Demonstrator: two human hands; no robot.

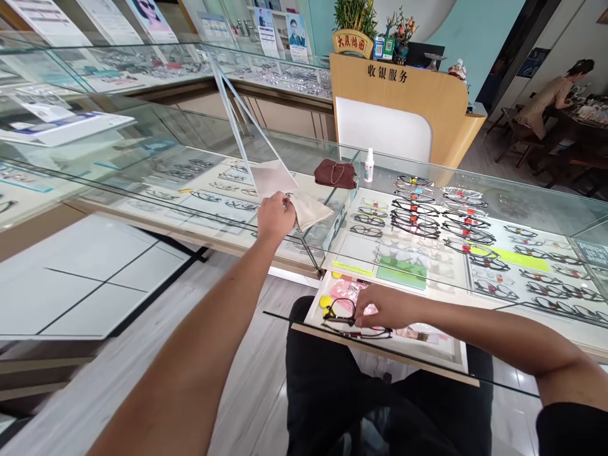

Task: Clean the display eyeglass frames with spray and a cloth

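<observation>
My left hand is closed around a beige cloth above the glass counter, beside a tilted acrylic stand. Down at the open drawer, my right hand has its fingers curled at a pair of dark-framed glasses and seems to pinch them. Another dark frame lies just below that hand. Pink packaging and a yellow round item lie in the drawer.
On the glass top stand a white spray bottle and a maroon pouch. Several rows of glasses fill the case below. A wooden cashier counter stands behind; a seated person is at the far right.
</observation>
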